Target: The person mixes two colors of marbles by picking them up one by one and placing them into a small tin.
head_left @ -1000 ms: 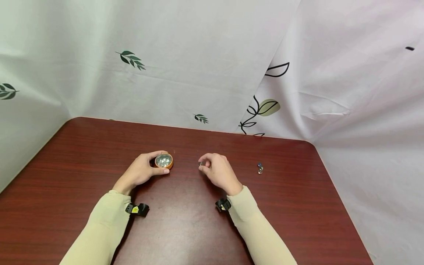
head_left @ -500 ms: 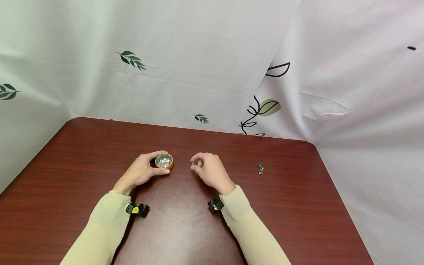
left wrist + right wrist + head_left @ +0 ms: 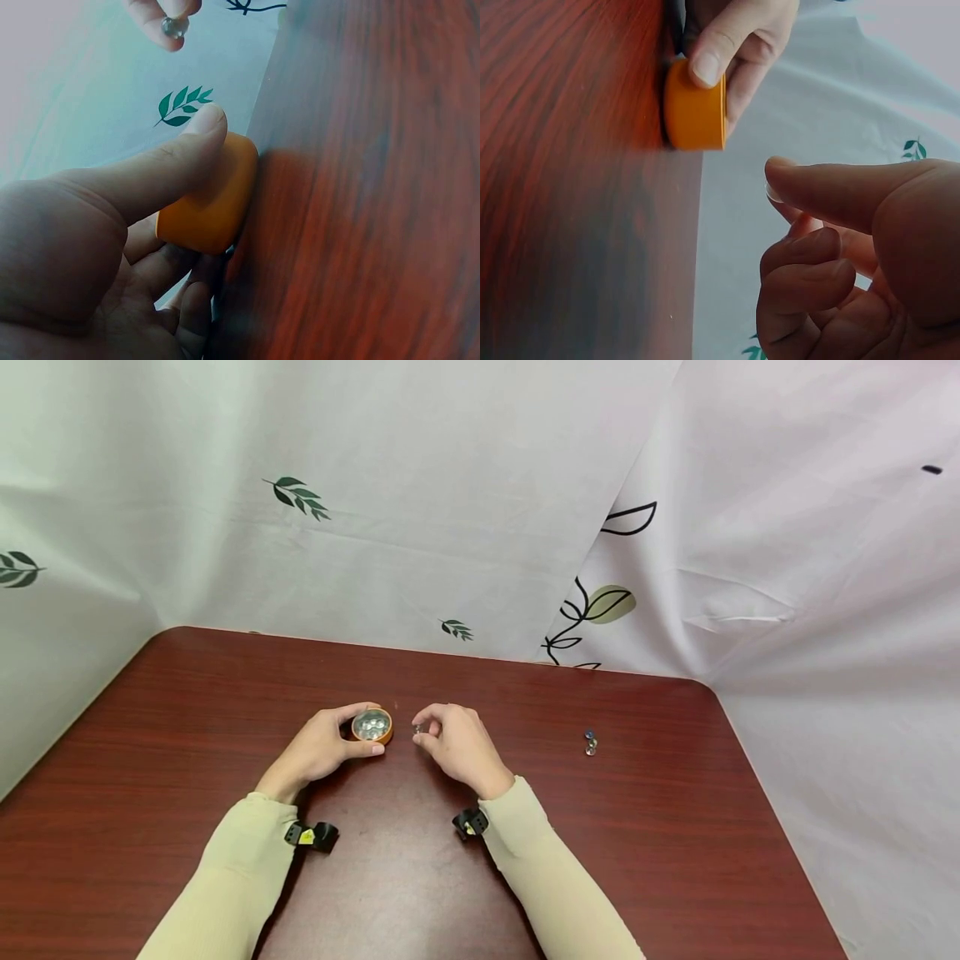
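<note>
My left hand (image 3: pixel 318 747) grips a small round orange bowl (image 3: pixel 388 737) on the table, thumb on its near side and fingers round the far side. Its silvery inside holds several shiny clear marbles (image 3: pixel 372 727). In the left wrist view the bowl's smooth orange wall (image 3: pixel 206 217) shows under the thumb. Just right of the bowl, my right hand (image 3: pixel 461 747) pinches a clear glass marble (image 3: pixel 175 28) between thumb and fingertips, raised above the tabletop. From the right wrist, the thumb mostly hides this marble; the bowl (image 3: pixel 694 112) stands beyond it.
Several loose glass marbles (image 3: pixel 590 743), one of them blue, lie close together on the right of the dark red wooden table (image 3: pixel 660 827). A white cloth (image 3: pixel 450 527) with leaf prints hangs along the table's back and sides.
My right hand has moved left across the table with the pinched marble, closer to the bowl. The left hand and bowl stay in place.
</note>
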`<act>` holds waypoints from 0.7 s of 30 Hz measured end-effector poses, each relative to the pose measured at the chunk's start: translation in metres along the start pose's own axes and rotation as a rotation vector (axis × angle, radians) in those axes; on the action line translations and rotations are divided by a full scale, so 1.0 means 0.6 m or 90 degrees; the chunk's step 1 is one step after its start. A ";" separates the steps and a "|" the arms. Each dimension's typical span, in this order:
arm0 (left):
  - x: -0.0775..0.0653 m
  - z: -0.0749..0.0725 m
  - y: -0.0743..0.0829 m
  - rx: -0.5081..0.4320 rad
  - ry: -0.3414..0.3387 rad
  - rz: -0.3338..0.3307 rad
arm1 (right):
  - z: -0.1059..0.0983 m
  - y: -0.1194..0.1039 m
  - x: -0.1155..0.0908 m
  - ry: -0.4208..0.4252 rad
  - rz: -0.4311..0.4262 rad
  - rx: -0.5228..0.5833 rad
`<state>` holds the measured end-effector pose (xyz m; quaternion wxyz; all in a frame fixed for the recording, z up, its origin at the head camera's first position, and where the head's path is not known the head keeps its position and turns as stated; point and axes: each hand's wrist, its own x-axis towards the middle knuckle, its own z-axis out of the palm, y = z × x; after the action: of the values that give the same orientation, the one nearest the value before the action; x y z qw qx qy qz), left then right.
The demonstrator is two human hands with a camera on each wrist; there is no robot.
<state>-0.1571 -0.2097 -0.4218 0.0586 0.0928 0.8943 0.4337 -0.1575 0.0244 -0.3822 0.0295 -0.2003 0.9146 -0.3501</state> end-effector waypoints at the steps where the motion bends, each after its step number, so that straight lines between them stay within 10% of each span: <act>1: 0.000 0.000 0.000 0.001 0.001 0.002 | 0.002 -0.001 0.001 0.000 0.000 0.003; 21: 0.001 0.002 -0.001 -0.012 0.005 0.024 | 0.033 -0.021 0.018 0.003 -0.006 0.014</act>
<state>-0.1576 -0.2090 -0.4234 0.0476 0.1071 0.8886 0.4434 -0.1593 -0.0007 -0.3879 0.0280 -0.2038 0.9097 -0.3608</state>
